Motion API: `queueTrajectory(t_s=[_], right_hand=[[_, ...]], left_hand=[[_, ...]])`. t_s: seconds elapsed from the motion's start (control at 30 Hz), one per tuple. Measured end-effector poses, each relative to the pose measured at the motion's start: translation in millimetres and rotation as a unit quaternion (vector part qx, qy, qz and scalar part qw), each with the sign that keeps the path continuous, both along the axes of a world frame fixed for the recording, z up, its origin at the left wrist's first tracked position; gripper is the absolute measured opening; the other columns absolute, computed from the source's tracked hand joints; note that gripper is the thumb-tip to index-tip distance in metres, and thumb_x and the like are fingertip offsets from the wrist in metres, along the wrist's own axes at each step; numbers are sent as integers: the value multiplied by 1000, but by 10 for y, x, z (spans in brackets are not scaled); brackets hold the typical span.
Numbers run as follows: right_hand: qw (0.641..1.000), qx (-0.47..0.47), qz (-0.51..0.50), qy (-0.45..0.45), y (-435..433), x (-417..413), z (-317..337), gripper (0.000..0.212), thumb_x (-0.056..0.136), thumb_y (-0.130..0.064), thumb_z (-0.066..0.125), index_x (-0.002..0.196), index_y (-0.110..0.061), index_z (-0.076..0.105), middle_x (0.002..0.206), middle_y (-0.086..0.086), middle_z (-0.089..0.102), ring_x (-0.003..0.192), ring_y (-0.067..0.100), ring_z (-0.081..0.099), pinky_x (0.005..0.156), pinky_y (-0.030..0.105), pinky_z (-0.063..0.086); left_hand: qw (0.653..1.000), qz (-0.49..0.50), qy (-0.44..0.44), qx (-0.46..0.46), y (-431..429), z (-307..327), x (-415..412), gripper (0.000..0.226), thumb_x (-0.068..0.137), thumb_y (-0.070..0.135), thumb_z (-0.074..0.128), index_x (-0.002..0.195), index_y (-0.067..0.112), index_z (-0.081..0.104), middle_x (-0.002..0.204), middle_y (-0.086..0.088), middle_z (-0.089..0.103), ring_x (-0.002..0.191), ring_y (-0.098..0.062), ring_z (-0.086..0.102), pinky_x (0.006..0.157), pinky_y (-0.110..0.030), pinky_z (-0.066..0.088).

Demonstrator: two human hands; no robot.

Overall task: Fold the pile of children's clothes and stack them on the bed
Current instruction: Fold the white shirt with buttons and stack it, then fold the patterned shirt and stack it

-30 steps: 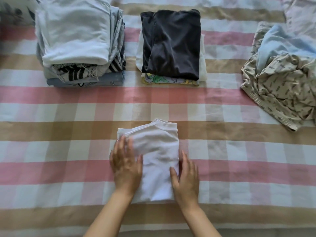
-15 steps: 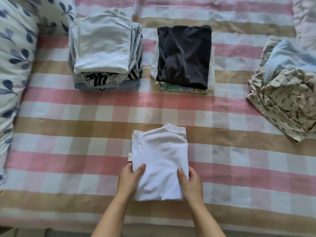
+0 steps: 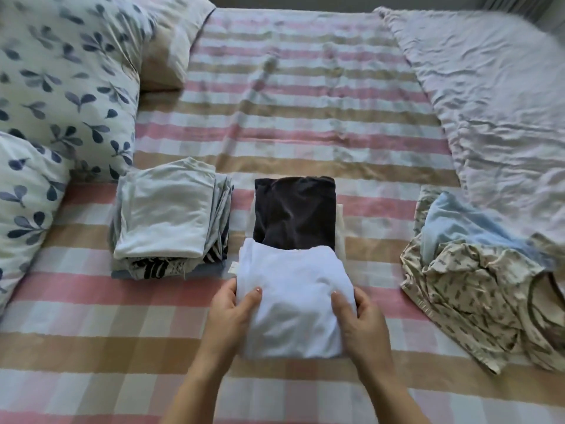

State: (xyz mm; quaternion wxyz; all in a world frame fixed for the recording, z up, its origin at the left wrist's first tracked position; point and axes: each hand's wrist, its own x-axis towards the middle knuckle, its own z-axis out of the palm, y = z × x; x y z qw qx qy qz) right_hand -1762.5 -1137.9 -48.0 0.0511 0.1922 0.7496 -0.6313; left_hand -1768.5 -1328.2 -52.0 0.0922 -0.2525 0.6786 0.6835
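Observation:
A folded white shirt (image 3: 293,298) is held up off the bed between both hands, its far edge overlapping the near end of the middle stack. My left hand (image 3: 234,313) grips its left side and my right hand (image 3: 357,319) its right side, thumbs on top. The middle stack (image 3: 295,212) has a folded black garment on top. To its left stands a taller stack (image 3: 166,215) topped by a pale grey piece, with a black-and-white striped item showing lower down. An unfolded heap (image 3: 477,270) of cream patterned and light blue clothes lies at the right.
The bed (image 3: 76,347) has a pink, tan and white checked sheet. Leaf-print pillows (image 3: 61,87) line the left side, and a crumpled pale blanket (image 3: 489,96) fills the far right. Open sheet lies beyond the stacks.
Both hands gripped the white shirt's sides, lifted it off the sheet and carried it forward over the black-topped stack. The head view tilted up, showing more of the bed.

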Motion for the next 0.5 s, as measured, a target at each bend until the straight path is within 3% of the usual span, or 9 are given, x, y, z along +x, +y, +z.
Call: queueTrajectory(t_s=[0.07, 0.23, 0.3, 0.43, 0.5], right_hand=[[999, -3, 7, 34, 11, -480, 48, 11, 90, -16, 58, 84, -24, 64, 79, -8, 70, 70, 2, 64, 63, 19, 50], [995, 20, 15, 93, 12, -1514, -147, 12, 91, -16, 57, 84, -25, 60, 80, -3, 67, 68, 6, 61, 64, 24, 48], [996, 16, 11, 85, 16, -1775, -362, 14, 91, -15, 56, 85, -27, 59, 83, -4, 67, 73, 9, 62, 68, 26, 50], [1000, 22, 13, 10, 38, -1902, -859, 7, 93, -13, 53, 91, -10, 59, 90, 11, 66, 80, 23, 61, 73, 34, 48], [999, 34, 9, -23, 40, -1815, -1028, 7, 94, -16, 51, 90, -14, 57, 89, 10, 65, 80, 23, 61, 70, 33, 48]], left_hand=[[999, -9, 35, -4, 14, 21, -492, 12, 86, 11, 63, 96, 16, 64, 93, -9, 72, 84, -27, 68, 75, -43, 55], [997, -14, 80, 15, -12, -194, -1623, 11, 86, 11, 62, 94, 18, 65, 85, -4, 71, 70, -18, 68, 58, -30, 54], [997, -20, 72, 5, -20, -399, -1908, 11, 86, 11, 62, 96, 15, 65, 88, -7, 70, 72, -22, 66, 66, -35, 54], [998, -37, 9, -47, 26, -827, -2046, 10, 88, 11, 59, 98, 9, 59, 106, -19, 65, 91, -32, 63, 86, -49, 51], [995, -39, -34, -91, 46, -917, -1952, 15, 88, 14, 60, 102, 9, 56, 108, -18, 63, 96, -33, 61, 88, -51, 50]])
